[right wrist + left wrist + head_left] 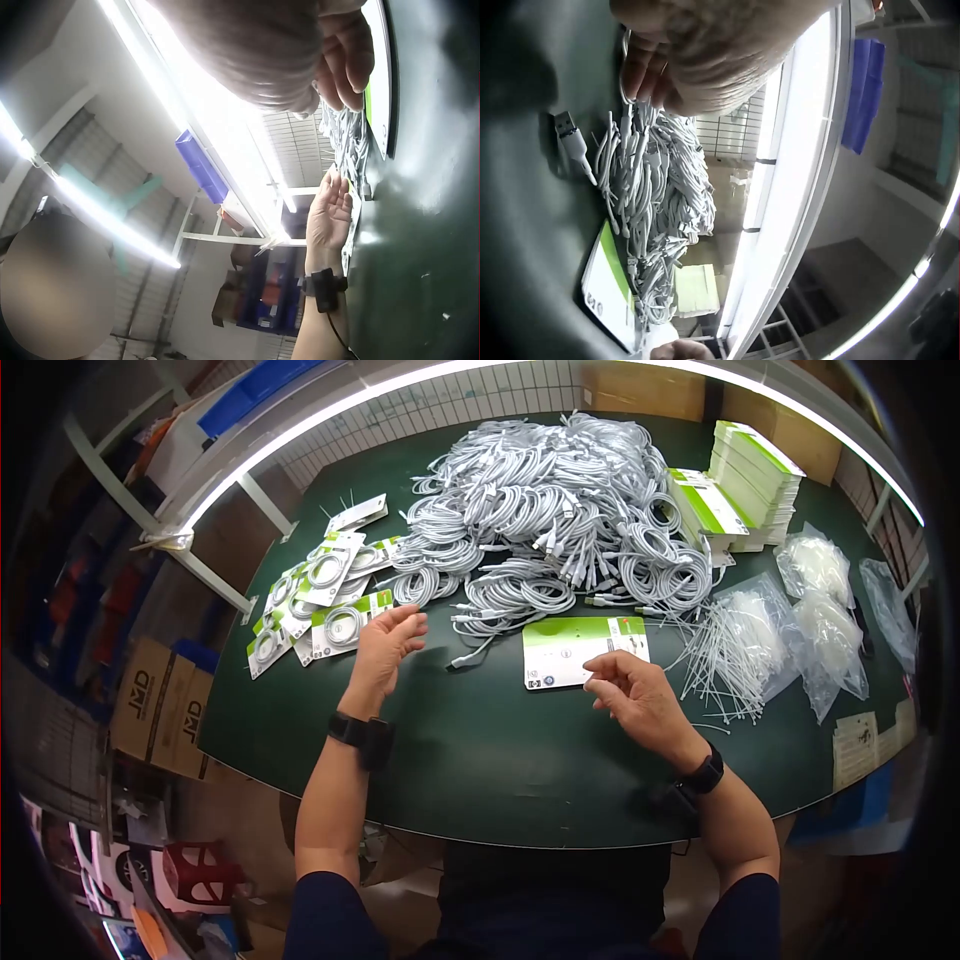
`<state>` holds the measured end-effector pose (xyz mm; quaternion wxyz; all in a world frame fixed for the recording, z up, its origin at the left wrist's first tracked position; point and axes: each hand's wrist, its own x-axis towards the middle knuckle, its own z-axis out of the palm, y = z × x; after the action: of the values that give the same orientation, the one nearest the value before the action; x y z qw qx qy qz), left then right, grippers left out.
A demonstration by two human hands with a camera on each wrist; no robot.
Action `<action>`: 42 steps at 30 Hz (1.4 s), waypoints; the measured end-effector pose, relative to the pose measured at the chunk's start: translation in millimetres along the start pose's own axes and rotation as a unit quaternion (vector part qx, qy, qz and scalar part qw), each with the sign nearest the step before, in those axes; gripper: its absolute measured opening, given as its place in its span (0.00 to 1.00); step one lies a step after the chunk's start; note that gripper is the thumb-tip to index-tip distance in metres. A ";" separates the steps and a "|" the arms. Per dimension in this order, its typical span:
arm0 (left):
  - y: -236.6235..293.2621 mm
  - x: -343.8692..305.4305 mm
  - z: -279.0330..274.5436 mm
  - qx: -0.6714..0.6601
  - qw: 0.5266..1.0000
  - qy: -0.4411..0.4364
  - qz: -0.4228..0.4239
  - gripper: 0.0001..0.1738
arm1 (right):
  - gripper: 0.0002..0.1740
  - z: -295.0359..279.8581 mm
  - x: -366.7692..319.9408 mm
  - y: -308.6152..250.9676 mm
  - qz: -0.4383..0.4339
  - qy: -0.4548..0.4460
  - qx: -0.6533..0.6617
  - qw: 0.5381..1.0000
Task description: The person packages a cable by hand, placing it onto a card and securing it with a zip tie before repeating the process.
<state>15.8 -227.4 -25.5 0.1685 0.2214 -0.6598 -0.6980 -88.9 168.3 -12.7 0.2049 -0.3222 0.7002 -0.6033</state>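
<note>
Beside a carded cable [345,625], a coil fixed on a green-and-white card, my left hand [385,645] is held with its fingers loosely extended. The right wrist view shows that hand [330,214] with nothing in its palm. A green-and-white backing card [560,650] lies flat in front of me, without a coil on it. Over its lower right corner is my right hand [640,700], fingers relaxed and overlapping the card in this view. One white USB plug [574,142] sticks out of the cable pile toward me.
A big heap of coiled white cables [540,490] covers the back of the green table [480,760]. Several carded cables [320,575] lie at the left. Stacked cards [755,480] stand back right. Loose cable ties [725,670] and plastic bags [825,630] lie at the right.
</note>
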 end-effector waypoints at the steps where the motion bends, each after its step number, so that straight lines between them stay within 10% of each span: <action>1: -0.7 -0.5 11.1 -0.002 1.000 -0.001 -0.003 0.23 | 0.13 -0.3 0.6 0.4 -0.001 -0.004 -0.007 1.000; 5: 12.3 18.0 28.5 0.352 0.924 0.021 0.151 0.23 | 0.11 -2.1 3.0 0.7 -0.008 -0.007 -0.031 0.999; 8: -9.0 53.1 18.3 0.606 0.731 0.142 0.278 0.22 | 0.10 -1.1 1.2 -0.2 -0.015 -0.004 -0.040 0.999; 13: -12.4 66.0 19.9 0.669 0.684 0.131 0.258 0.21 | 0.08 0.0 -0.3 -1.8 -0.044 -0.008 -0.066 0.997; 29: 95.1 50.6 59.4 0.433 0.756 0.237 0.429 0.13 | 0.06 1.2 -1.1 -6.8 -0.092 -0.009 -0.119 0.989; 35: 104.6 32.1 76.5 0.005 0.946 0.119 0.303 0.16 | 0.06 0.3 1.4 2.0 -0.148 -0.004 -0.139 0.979; 42: 82.9 -38.9 155.5 -0.270 0.961 -0.035 0.042 0.15 | 0.08 -1.1 -3.8 -17.2 -0.016 -0.024 0.033 0.999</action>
<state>-38.7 -81.2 65.3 0.2279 0.1155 -0.4613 -0.8497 -83.4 170.6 4.0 0.2225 -0.3406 0.6694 -0.6215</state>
